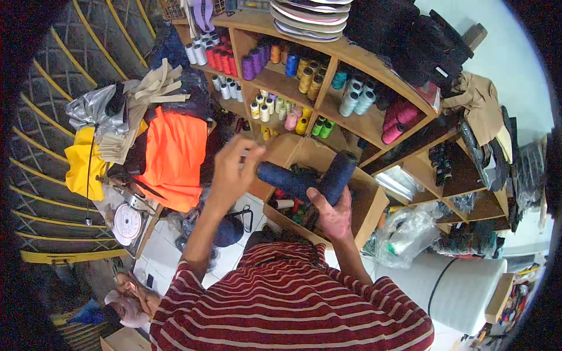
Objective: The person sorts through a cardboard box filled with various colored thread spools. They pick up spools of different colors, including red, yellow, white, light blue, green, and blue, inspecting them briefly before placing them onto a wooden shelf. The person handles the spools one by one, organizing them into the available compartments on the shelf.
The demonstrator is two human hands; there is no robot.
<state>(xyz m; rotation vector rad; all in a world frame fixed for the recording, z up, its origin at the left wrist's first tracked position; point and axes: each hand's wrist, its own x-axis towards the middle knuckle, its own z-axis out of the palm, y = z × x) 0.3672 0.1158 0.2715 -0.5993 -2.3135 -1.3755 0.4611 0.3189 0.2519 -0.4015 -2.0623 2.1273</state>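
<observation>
My right hand (331,214) grips a dark blue thread cone (338,176), held upright in front of a wooden shelf. A second dark blue thread cone (287,180) lies across beside it, touching it. My left hand (232,169) holds the left end of that lying cone, with thumb and fingers pinched together above it. Whether a thread end is between the pinched fingers cannot be seen. Both forearms come up from my red striped shirt.
The wooden shelf (342,55) holds several coloured thread cones (264,108). Orange cloth (175,155) and yellow cloth (79,161) hang at the left. A round white scale (127,223) sits below them. A clear plastic bag (404,234) and a white roll (462,284) are at the right.
</observation>
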